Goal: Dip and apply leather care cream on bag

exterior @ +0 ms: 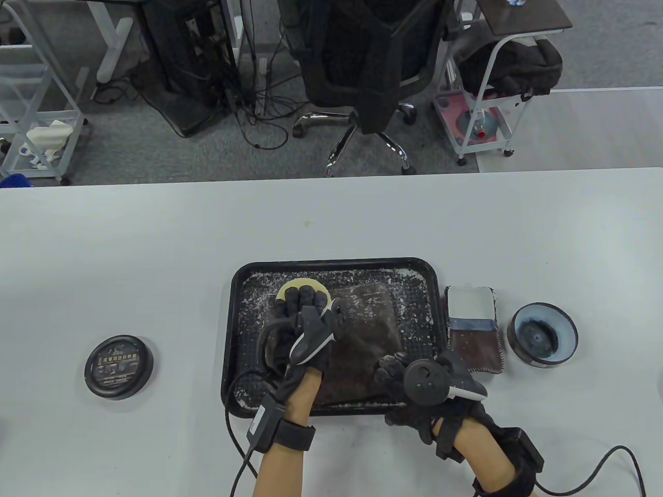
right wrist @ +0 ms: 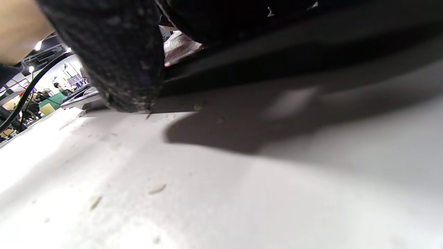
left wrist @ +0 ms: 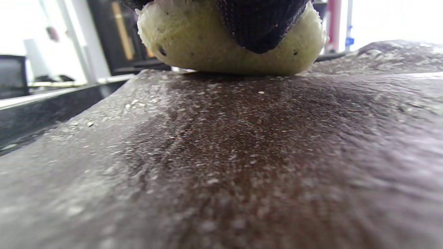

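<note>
- Left hand (exterior: 303, 323) presses yellow sponge (exterior: 302, 286) onto far left part of brown leather bag (exterior: 369, 331), fingers over its top.
- Bag lies in black tray (exterior: 235, 331), speckled white.
- Right hand (exterior: 414, 385) at bag's near right corner; grip unclear.
- Open cream tin (exterior: 542, 335) right of tray, lid (exterior: 118, 366) left.

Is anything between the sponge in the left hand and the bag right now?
Nothing visible. The left hand presses the yellow sponge straight onto the brown bag in the black tray; the left wrist view shows sponge and leather touching, with only white specks on the surface.
</note>
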Tool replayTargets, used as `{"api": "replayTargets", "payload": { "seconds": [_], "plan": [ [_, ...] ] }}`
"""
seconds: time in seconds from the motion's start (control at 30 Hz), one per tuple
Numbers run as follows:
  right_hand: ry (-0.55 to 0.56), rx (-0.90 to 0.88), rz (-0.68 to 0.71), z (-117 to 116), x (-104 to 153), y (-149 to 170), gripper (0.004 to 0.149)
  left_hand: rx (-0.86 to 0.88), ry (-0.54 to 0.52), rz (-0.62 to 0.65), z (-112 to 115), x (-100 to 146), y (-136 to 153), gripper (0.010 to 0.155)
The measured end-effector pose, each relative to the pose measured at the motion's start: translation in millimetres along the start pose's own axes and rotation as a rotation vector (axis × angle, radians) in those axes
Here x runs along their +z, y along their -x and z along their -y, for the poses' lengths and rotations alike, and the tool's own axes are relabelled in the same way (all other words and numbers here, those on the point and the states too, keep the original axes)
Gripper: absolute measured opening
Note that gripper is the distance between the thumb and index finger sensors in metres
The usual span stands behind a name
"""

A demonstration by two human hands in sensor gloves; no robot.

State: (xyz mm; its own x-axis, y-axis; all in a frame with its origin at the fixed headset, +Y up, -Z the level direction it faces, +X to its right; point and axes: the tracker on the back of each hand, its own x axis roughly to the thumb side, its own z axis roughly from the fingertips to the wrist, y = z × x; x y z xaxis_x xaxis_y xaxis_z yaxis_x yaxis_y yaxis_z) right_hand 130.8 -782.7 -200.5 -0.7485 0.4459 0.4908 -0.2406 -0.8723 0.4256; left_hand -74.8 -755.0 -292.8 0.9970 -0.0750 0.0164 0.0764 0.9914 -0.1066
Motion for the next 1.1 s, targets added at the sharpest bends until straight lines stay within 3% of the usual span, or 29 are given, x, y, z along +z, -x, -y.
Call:
{"api": "replayTargets", "payload": {
  "seconds": [0.63, 0.83, 1.1],
  "plan": [
    [0.019, 0.011, -0.002, -0.6, 0.8, -1.3, 0.076, -0.077, 0.063, -0.31, 2.0, 7.2, 43.4, 0.056],
    [0.009, 0.005, -0.003, -1.2, 0.5, -2.1, 0.076, -0.077, 0.071, -0.29, 3.0, 7.1, 43.0, 0.057],
    [0.007, -0.017, 0.001, -1.6, 0.9, -1.6, 0.075, -0.202, 0.069, -0.198, 4.9, 8.2, 14.7, 0.056]
  ]
}}
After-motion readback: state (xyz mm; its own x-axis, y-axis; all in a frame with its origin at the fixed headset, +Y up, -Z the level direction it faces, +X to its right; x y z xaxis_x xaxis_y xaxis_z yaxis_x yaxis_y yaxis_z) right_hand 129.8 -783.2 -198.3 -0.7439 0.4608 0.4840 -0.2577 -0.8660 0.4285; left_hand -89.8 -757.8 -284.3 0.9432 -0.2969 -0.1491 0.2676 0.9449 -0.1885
